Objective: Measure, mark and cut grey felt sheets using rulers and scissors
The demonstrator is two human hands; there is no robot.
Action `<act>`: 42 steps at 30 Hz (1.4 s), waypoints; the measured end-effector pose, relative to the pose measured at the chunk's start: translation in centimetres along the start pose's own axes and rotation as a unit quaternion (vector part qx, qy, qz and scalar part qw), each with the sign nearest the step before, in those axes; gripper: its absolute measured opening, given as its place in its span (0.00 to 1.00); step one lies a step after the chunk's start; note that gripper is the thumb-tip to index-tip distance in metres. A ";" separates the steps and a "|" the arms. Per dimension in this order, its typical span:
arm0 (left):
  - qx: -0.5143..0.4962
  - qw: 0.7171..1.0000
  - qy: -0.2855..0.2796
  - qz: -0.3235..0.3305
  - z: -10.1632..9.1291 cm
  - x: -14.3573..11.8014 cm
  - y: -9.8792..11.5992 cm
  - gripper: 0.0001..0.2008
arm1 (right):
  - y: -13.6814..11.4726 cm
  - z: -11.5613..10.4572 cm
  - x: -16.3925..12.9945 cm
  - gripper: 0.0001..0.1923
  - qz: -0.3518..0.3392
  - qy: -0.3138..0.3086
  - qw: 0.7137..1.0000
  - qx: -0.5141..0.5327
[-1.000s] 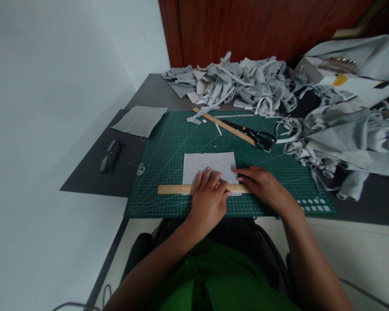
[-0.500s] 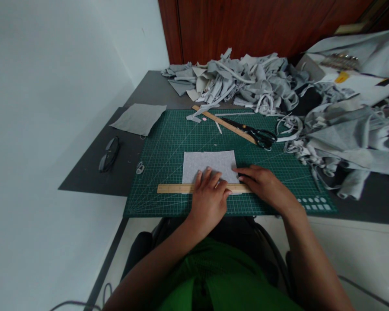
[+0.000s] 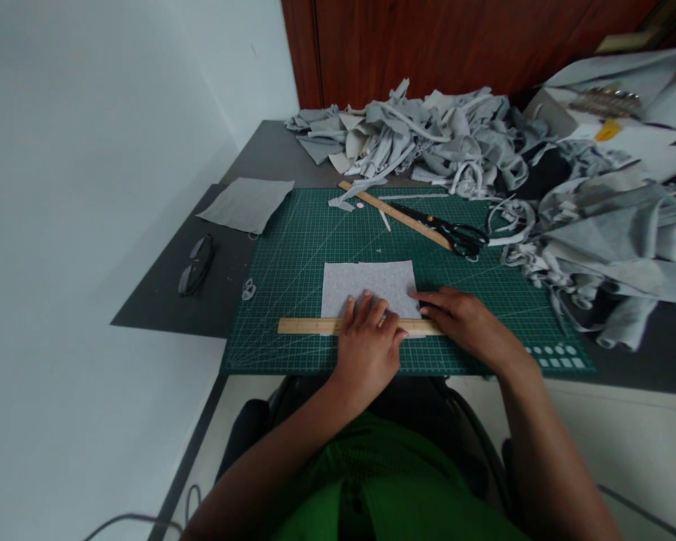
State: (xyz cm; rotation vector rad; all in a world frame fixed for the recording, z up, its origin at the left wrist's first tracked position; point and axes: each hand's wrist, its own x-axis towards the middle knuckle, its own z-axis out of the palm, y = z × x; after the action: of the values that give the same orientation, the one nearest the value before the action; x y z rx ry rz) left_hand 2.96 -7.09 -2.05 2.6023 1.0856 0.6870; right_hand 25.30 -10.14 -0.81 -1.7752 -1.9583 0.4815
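felt: a light grey square (image 3: pixel 367 282) lay flat on the near middle of the mat, edges roughly lined up with the grid.
ruler: a wooden one (image 3: pixel 309 326) ran left to right across the felt's near edge, sticking out a good way to the left and only a bit to the right.
left hand: it (image 3: pixel 369 342) was pressed palm-down on the ruler, fingers (image 3: pixel 366 306) stretched flat and a little apart, tips reaching onto the felt.
right hand: it (image 3: pixel 467 323) sat at the ruler's right end, by the felt's right near corner, fingers bunched together and pointing left; looked like something dark was under the fingertips, but I couldn't tell what, or whether it was actually pinched.
mat: green cutting mat (image 3: pixel 293 255) with a white grid, on the near part of a dark grey table (image 3: pixel 163 300).
far edge of mat: a second ruler (image 3: pixel 391 213) lay slanted there, black scissors (image 3: pixel 451 231) just beside it, touching as far as I could see, plus a few little scraps (image 3: pixel 343 201).
left of mat: another grey square (image 3: pixel 246 204) lay on the table, with dark glasses (image 3: pixel 195 264) nearer to me, well apart from the hands.
back and right: a big messy heap of grey strips (image 3: pixel 428 143), and more bundled grey cloth (image 3: pixel 608 240) spilling along the mat's right side.
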 end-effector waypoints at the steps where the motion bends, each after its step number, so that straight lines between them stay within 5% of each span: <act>1: 0.003 1.000 -0.001 0.000 0.0 -0.1 0.0 0.05 | 0.2 0.1 -0.1 0.19 0.000 0.001 1.000 0.002; 31: 0.035 0.999 -0.019 -0.005 0.5 -0.6 0.4 0.09 | 0.8 0.4 -0.3 0.19 -0.021 0.011 1.000 0.000; 42: 0.001 1.000 -0.019 -0.003 -0.8 0.2 0.1 0.04 | 1.2 0.6 -0.3 0.19 -0.024 0.010 1.000 0.003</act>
State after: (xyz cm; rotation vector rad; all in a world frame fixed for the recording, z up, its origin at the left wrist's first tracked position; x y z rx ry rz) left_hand 2.70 -7.00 -1.28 2.6007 1.0837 0.6336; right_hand 25.98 -10.33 -1.99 -1.7195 -1.9776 0.4509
